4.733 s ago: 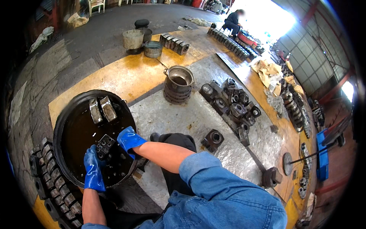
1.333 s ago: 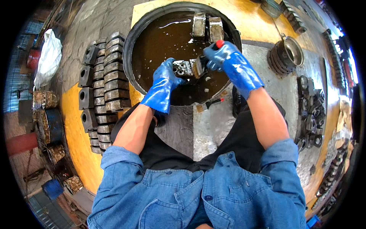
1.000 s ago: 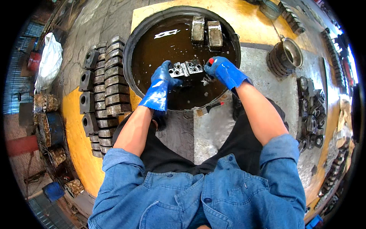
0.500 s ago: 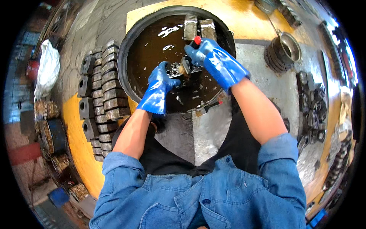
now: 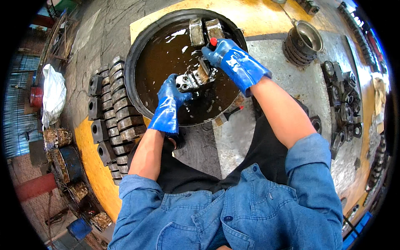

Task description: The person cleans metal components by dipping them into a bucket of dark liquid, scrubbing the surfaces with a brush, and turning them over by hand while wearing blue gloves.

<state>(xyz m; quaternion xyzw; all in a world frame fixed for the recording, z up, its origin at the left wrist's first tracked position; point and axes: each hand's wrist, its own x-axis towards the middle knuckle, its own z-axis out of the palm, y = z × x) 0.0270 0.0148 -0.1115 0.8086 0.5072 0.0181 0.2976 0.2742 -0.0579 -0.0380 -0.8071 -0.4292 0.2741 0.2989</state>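
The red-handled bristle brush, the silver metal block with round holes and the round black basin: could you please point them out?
Red-handled bristle brush [image 5: 203, 73]: head view, on its bristles.
Silver metal block with round holes [image 5: 191, 81]: head view, on its upper face.
Round black basin [image 5: 129, 75]: head view, on its left rim.

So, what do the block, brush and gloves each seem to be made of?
Block: metal, wet and shiny, judging by its bright glints.
Brush: tan bristles, natural or synthetic unclear; the smooth red handle end could be plastic or painted wood.
Gloves: probably rubber or plastic coating, given their glossy blue creases.
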